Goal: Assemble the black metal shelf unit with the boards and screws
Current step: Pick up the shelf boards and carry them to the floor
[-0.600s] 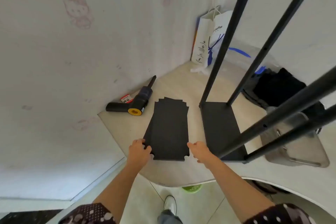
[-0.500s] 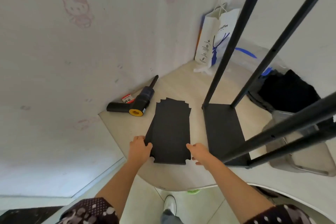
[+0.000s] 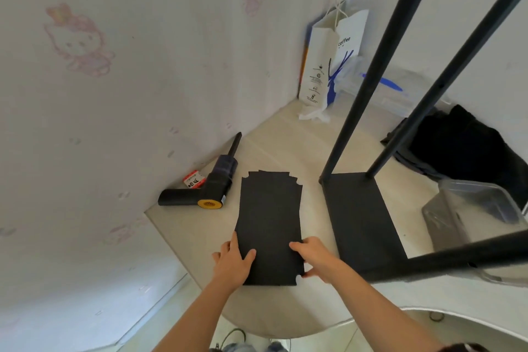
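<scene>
Two hands, left hand and right hand, two black boards, loose board at six o'clock and fitted board at four, four black poles, one electric screwdriver at nine, one paper bag at twelve.

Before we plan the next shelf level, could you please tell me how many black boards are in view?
2. One loose black board lies flat on the table, gripped at its near end by the left hand and right hand. Another, the fitted board, sits between the frame's posts. Others may lie out of view.

A white paper bag stands in the corner ahead of me. Dark clothing lies right, a clear plastic container beside it.
</scene>
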Demonstrator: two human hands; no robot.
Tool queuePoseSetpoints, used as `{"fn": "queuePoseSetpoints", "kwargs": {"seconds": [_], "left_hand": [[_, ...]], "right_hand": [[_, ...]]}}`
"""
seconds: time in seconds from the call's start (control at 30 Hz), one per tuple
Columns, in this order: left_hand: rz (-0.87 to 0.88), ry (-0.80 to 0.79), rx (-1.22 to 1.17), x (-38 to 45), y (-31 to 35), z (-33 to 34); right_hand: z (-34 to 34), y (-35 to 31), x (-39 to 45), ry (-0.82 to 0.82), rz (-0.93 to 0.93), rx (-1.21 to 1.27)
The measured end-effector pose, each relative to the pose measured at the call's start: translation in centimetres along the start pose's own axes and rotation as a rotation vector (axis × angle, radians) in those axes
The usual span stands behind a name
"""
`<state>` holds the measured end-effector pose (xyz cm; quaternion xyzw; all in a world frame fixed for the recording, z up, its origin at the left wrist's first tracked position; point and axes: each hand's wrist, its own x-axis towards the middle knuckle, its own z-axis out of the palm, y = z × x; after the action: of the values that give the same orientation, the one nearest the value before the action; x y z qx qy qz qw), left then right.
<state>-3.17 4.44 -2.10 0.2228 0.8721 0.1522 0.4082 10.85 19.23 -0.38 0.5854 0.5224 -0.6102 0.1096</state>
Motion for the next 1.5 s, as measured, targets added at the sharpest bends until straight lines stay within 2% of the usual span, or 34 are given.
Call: {"fn": "queuePoseSetpoints", "kwargs": {"seconds": [0.17, 0.33, 0.43, 0.57, 0.73, 1.2, 1.5], "left_hand": [[-0.031, -0.027, -0.134, 1.0, 0.5, -1.0], [0.018, -0.035, -0.339, 0.8, 0.9, -2.1], [0.026, -0.04, -0.385, 0.6, 1.0, -2.6], [0.002, -0.037, -0.503, 0.8, 0.6, -3.6], [-0.158, -0.232, -0.78, 1.2, -0.3, -4.9], [0.092, -0.343, -0.61, -2.4, -5.2, -6.9], [0.235, -0.444, -0.464, -7.6, -7.5, -4.3]], "right_hand": [[0.8, -0.8, 0.1, 0.068, 0.015, 0.053], [1.1, -0.6, -0.5, 0.132, -0.007, 0.161], [1.5, -0.4, -1.2, 0.166, -0.013, 0.216], [2.1, -0.2, -2.2, 0.17, -0.03, 0.297], [3.1, 0.6, -3.8, 0.177, -0.04, 0.38], [9.5, 6.6, -11.3, 0.295, -0.093, 0.726], [12.1, 14.0, -17.1, 0.383, -0.06, 0.831]]}}
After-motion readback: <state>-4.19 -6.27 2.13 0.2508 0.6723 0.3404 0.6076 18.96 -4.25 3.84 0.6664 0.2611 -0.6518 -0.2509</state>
